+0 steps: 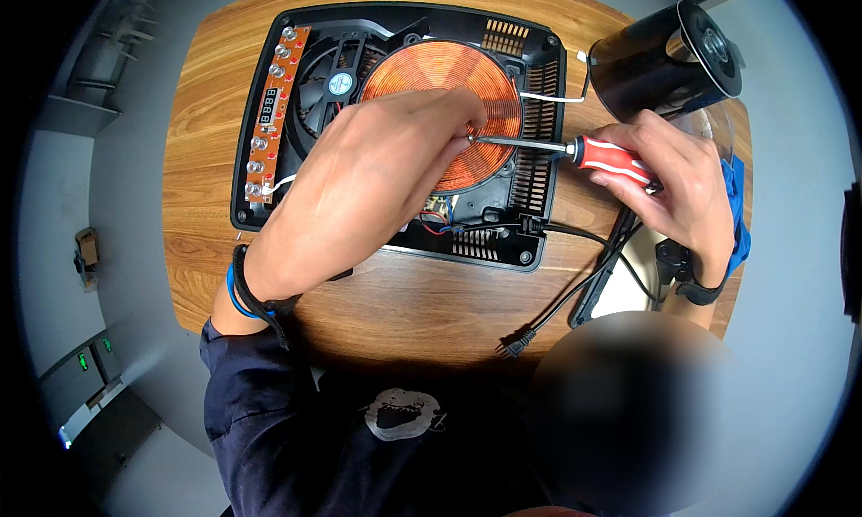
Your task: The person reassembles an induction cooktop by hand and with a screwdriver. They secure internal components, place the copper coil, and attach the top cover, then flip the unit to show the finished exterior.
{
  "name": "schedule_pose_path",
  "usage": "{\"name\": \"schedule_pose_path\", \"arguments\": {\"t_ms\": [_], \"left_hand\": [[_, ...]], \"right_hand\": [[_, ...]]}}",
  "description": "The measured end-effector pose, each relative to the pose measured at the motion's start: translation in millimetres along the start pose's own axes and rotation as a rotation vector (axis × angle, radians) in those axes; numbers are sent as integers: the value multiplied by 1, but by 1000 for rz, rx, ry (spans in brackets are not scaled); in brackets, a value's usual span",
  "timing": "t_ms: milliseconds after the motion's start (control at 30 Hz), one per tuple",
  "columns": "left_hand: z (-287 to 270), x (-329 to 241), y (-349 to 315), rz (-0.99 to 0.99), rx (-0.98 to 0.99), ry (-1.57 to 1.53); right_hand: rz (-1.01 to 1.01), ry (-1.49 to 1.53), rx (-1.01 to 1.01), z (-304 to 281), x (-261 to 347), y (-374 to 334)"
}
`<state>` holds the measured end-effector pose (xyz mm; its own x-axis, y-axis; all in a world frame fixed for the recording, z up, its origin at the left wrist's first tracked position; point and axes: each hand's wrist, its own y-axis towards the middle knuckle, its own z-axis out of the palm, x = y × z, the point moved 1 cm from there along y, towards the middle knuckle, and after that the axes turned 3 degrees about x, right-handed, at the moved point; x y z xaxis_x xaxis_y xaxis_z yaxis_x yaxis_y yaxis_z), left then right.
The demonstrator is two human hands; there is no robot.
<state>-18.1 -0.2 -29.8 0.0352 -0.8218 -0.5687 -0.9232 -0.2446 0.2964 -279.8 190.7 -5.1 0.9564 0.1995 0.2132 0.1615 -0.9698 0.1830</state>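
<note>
My right hand [669, 171] grips a screwdriver [620, 161] by its red and white handle, the shaft pointing left and lying almost level. At the shaft's tip, the fingers of my left hand [386, 144] are pinched together over a copper coil [449, 68]. Whatever small piece sits between them is too small to name. The round, flat coil lies in the opened black housing [530, 243] of an induction cooker. Part of the coil and the housing's lower middle are hidden behind my left hand and forearm.
Inside the housing are a fan [314, 95] and an orange circuit board [278, 113]. A power cord ends in a plug [514, 345] near the table's front edge. At the right stand a black canister [660, 64] and a blue cloth [738, 212]; a black-edged panel [620, 288] lies nearby.
</note>
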Motion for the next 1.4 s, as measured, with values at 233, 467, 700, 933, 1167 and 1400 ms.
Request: {"name": "schedule_pose_path", "arguments": {"t_ms": [233,467,700,933,1167,1400], "left_hand": [[1,0,0,-25,20,-15],[1,1,-1,-66,97,6],[1,1,-2,-54,174,88],[3,1,-2,-12,129,95],[2,6,0,25,152,53],[1,7,-5,87,122,128]], "right_hand": [[-10,9,-26,1,2,2],[-24,-8,-27,3,0,1],[-32,-1,-19,4,-1,0],[-31,-10,5,4,-2,0],[-24,2,13,4,-3,-1],[-16,-13,0,-1,-7,-1]]}}
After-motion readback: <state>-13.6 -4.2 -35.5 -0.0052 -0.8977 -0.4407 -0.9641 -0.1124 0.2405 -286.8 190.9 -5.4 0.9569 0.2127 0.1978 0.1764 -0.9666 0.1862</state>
